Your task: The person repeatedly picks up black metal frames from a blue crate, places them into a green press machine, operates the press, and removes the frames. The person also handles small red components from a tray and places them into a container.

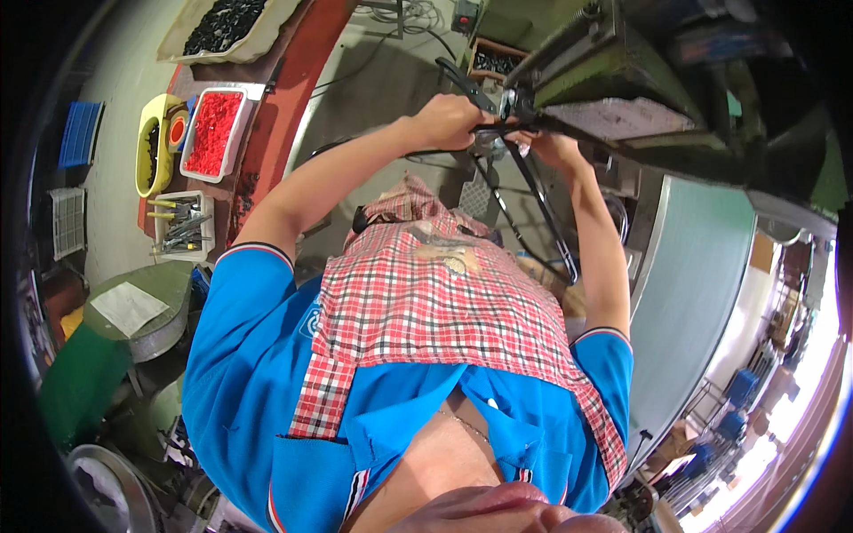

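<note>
A black tubular metal part (pixel 538 200) with long thin legs hangs under the head of a dark green machine (pixel 622 89). My left hand (pixel 447 123) is closed in a fist at the part's upper end, beside the machine's metal fitting (pixel 515 102). Across from it, my right hand (pixel 553 149) has its fingers curled at the same joint; the tube and the machine partly hide them, so what they pinch cannot be made out. A black lever-like bar (pixel 464 82) slants up just beyond my left hand.
On a red-edged bench at the left stand a white tray of red small parts (pixel 213 133), a yellow container (pixel 155 147), a tool tray (pixel 184 224) and a tray of black parts (pixel 227 27). A pale green panel (pixel 697 275) stands at the right. Cables (pixel 413 13) lie on the floor.
</note>
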Tool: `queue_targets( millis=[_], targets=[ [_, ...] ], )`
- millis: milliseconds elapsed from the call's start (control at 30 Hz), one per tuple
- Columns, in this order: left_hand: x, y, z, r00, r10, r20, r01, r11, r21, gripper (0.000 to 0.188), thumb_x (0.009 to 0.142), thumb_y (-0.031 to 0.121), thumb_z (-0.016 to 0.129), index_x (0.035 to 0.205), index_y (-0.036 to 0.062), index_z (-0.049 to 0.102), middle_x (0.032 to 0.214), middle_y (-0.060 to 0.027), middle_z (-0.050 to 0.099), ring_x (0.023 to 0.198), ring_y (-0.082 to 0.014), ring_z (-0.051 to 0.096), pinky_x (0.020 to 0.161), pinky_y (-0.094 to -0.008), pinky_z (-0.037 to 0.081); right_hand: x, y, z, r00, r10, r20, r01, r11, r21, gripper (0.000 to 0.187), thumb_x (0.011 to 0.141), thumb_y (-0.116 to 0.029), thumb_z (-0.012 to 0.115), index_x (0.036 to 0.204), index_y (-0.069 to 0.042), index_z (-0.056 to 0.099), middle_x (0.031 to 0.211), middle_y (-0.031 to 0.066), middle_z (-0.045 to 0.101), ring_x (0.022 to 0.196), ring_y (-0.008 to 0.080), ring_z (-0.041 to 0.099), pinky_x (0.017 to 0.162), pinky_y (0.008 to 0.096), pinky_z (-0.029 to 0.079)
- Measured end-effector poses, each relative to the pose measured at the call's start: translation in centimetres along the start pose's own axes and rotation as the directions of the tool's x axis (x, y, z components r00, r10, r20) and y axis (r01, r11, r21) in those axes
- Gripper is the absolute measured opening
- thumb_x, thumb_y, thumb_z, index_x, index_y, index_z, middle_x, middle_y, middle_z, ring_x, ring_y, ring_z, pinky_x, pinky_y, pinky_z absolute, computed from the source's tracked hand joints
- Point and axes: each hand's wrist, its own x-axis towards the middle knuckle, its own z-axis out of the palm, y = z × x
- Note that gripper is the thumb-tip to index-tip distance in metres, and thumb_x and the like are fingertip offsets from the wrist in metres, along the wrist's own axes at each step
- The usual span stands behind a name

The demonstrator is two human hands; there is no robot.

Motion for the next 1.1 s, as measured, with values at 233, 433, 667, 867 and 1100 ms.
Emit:
queue_targets(
  millis=[233,433,667,867,1100],
  targets=[
    [-4.1,-1.0,-2.1,0.996,-0.089,0.0,0.089,0.996,-0.008,0.038,0.098,0.044,0.045,0.128,0.025,0.059,0.08,-0.0136,0.067,0.077,-0.0348,0.065,0.065,-0.0467,0.053,-1.6,-1.8,0.2,0.986,0.118,-0.121,-0.122,0.992,-0.026,0.03,0.083,-0.023,0.074,0.108,-0.009,0.068,0.104,0.0074,0.071,0.085,0.0196,0.067,0.073,0.0321,0.052],
    [-5.2,-2.1,-2.6,0.983,-0.184,0.01,0.184,0.973,-0.142,0.033,0.097,0.04,0.05,0.123,0.0242,0.063,0.072,-0.0142,0.065,0.069,-0.0363,0.064,0.064,-0.0468,0.051,-7.1,-6.6,1.0,0.814,-0.156,-0.559,-0.128,0.892,-0.435,0.028,0.082,-0.027,0.072,0.104,-0.011,0.07,0.094,0.0079,0.061,0.089,0.0307,0.057,0.077,0.0425,0.047],
    [-5.6,-1.7,-2.0,0.983,-0.185,0.005,0.18,0.948,-0.262,0.032,0.096,0.037,0.053,0.12,0.019,0.065,0.068,-0.0148,0.063,0.067,-0.0363,0.062,0.064,-0.0454,0.049,-14.1,-5.5,4.0,0.758,0.64,-0.121,-0.583,0.75,0.314,0.036,0.091,-0.032,0.065,0.11,-0.001,0.064,0.07,0.0156,0.062,0.063,0.0269,0.061,0.061,0.0365,0.048],
    [-5.8,-1.0,-2.0,0.979,-0.203,0.0,0.194,0.936,-0.294,0.033,0.096,0.036,0.053,0.119,0.0158,0.065,0.069,-0.0143,0.064,0.068,-0.0355,0.063,0.064,-0.0446,0.049,-14.2,-4.7,3.7,0.8,0.547,-0.245,-0.491,0.833,0.256,0.037,0.092,-0.031,0.063,0.11,0.001,0.065,0.071,0.0183,0.063,0.057,0.024,0.055,0.057,0.0342,0.044],
    [-6.1,-1.1,-1.6,0.979,-0.195,-0.056,0.169,0.939,-0.3,0.033,0.096,0.036,0.054,0.118,0.0141,0.065,0.072,-0.0148,0.066,0.069,-0.0355,0.064,0.065,-0.0442,0.05,-14.3,-4.4,4.2,0.8,0.545,-0.249,-0.478,0.831,0.285,0.039,0.092,-0.033,0.064,0.112,0.002,0.065,0.07,0.019,0.063,0.056,0.0225,0.053,0.058,0.0343,0.045]
  ],
)
